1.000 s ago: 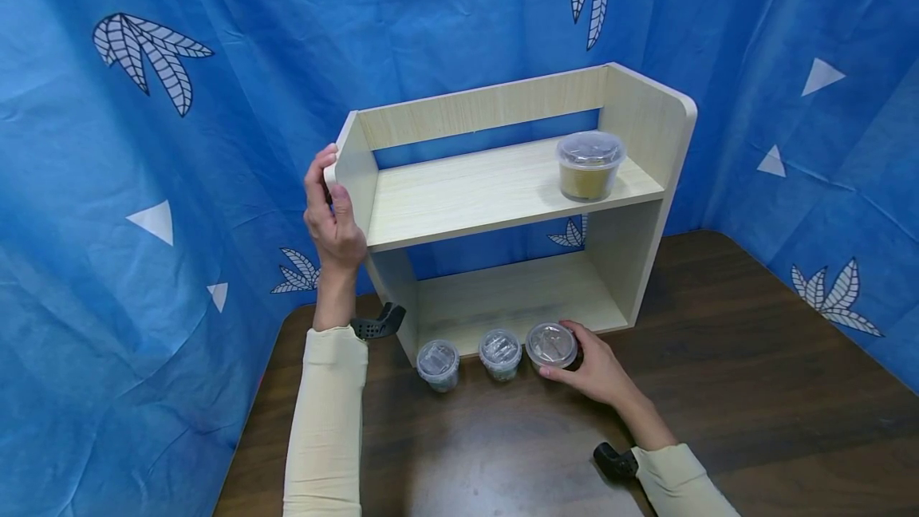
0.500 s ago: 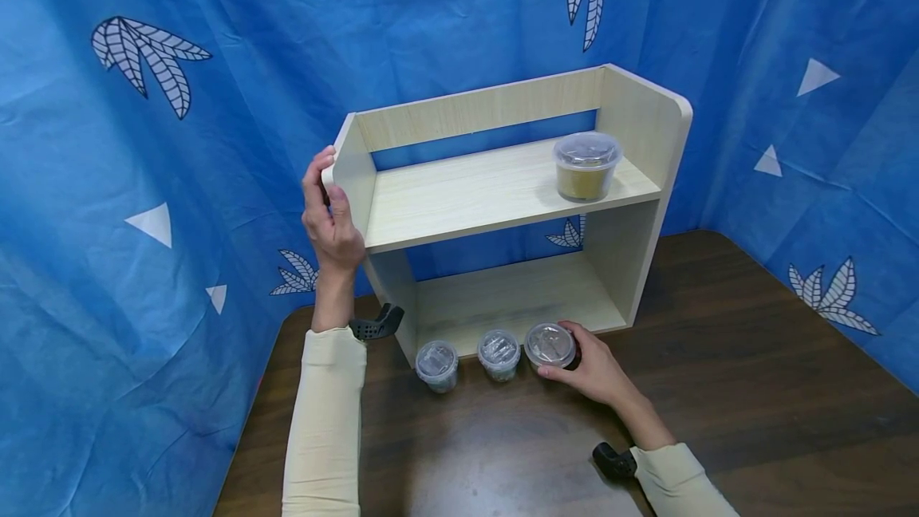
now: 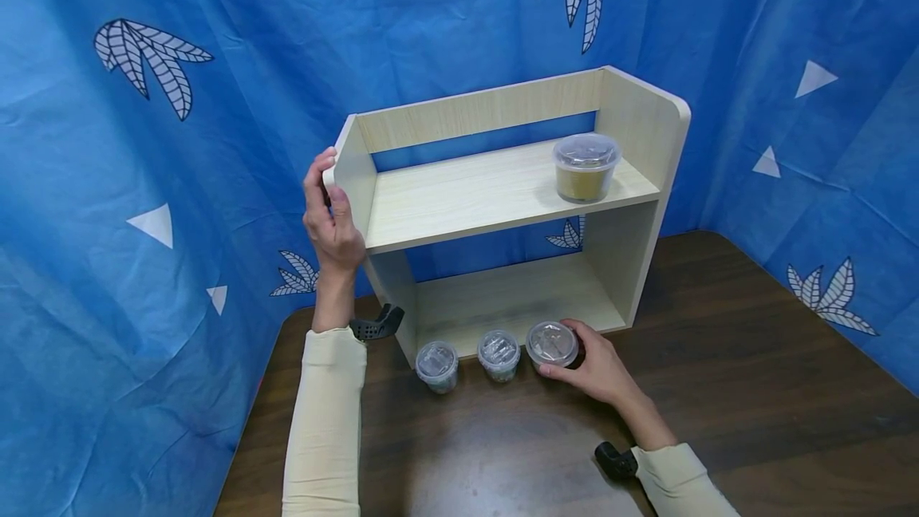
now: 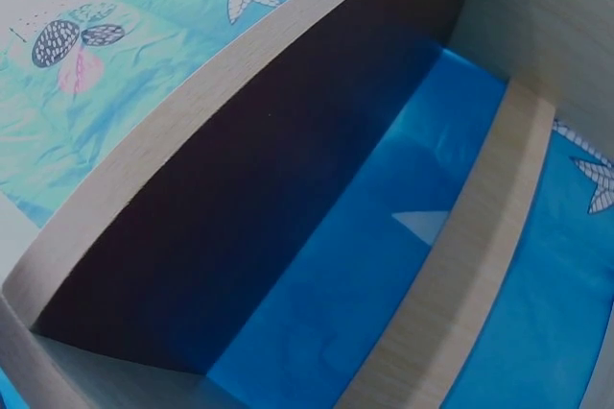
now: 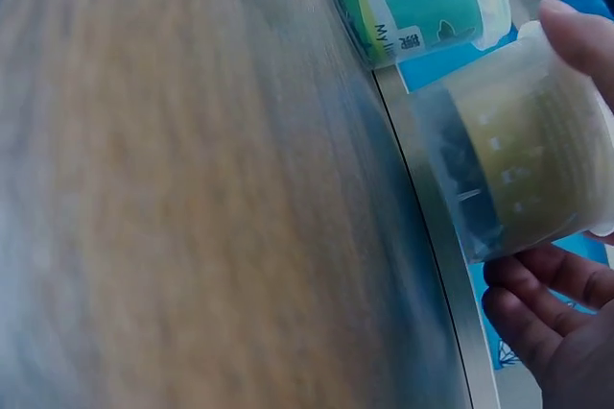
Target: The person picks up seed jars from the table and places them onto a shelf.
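My left hand (image 3: 333, 218) grips the upper front edge of the left side panel (image 3: 356, 178) of a pale wooden two-tier shelf (image 3: 459, 198); the thumb lies in front, and the other fingers reach round the outside. In the left wrist view the shelf's boards (image 4: 451, 303) show, but no hand. My right hand (image 3: 594, 363) holds a clear lidded plastic tub (image 3: 551, 343) at the lower tier's front edge, thumb and fingers on opposite sides. The right wrist view shows this tub (image 5: 518, 150) with a yellowish band round it and the fingers (image 5: 523, 318) below.
Left of the held tub, two smaller lidded cups (image 3: 499, 355) (image 3: 437, 366) stand on the dark wooden table (image 3: 495, 453) along the shelf's front. A larger tub with a yellow band (image 3: 585, 168) sits on the upper tier's right. Blue patterned cloth (image 3: 459, 14) hangs behind.
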A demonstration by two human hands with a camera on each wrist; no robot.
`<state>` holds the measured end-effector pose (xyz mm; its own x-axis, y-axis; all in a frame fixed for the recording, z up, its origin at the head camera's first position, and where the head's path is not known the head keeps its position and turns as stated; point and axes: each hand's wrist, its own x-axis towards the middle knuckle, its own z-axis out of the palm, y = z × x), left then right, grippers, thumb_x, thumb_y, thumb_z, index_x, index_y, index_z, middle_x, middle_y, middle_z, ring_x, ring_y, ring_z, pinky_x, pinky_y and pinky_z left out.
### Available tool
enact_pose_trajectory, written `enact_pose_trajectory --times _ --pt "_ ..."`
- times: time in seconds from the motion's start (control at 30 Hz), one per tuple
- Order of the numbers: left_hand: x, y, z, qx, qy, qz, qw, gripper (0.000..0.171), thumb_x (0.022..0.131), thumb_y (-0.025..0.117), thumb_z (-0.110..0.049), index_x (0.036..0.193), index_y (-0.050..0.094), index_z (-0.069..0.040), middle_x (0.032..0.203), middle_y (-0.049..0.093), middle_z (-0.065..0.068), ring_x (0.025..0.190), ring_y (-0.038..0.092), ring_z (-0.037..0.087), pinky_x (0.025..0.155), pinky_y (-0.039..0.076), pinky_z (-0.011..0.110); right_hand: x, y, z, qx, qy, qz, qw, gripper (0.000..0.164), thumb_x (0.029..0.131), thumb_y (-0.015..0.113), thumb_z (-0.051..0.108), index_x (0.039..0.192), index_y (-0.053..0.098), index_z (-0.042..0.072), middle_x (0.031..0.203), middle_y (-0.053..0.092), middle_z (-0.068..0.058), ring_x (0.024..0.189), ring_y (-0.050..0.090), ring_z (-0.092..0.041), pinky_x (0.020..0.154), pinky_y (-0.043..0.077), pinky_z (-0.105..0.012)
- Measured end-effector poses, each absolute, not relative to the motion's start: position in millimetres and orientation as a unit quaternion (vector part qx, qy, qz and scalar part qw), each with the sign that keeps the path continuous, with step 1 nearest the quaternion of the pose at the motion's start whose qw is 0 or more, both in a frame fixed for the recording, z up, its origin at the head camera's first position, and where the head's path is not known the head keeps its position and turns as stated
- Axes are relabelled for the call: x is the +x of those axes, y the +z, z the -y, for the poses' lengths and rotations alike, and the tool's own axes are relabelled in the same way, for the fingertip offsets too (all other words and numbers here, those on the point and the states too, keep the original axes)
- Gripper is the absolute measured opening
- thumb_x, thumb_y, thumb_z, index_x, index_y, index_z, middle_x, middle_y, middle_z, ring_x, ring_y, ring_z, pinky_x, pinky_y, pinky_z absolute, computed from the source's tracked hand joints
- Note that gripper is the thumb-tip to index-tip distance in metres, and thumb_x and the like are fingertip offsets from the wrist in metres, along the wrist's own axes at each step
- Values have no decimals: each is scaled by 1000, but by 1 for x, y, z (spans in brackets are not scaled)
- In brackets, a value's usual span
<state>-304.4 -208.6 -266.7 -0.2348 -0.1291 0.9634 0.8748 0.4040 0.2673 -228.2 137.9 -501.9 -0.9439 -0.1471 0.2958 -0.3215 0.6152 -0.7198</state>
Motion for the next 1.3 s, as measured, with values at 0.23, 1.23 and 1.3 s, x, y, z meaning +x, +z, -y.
enact_pose_trajectory --times 0.23,1.23,1.3 --pt "-306 -267 209 -294 -460 637 544 40 95 43 -14 131 46 4 140 53 14 125 54 28 99 49 43 -226 -497 -139 133 427 885 129 87 70 88 46 135 51 2 125 60 -17 108 60 -33 90 52 -52" --pt "-304 -268 209 -291 -468 637 539 43 99 44 -24 131 46 5 141 52 14 124 54 29 99 49 43 -217 -465 -141 71 443 880 156 84 72 86 44 135 50 2 121 61 -20 107 59 -36 90 50 -57" --pt "-304 -268 209 -292 -463 637 542 44 99 44 -26 131 46 5 140 52 15 124 54 29 99 50 43 -217 -463 -141 69 445 879 155 84 72 86 45 135 50 3 121 61 -20 107 59 -36 90 50 -56"
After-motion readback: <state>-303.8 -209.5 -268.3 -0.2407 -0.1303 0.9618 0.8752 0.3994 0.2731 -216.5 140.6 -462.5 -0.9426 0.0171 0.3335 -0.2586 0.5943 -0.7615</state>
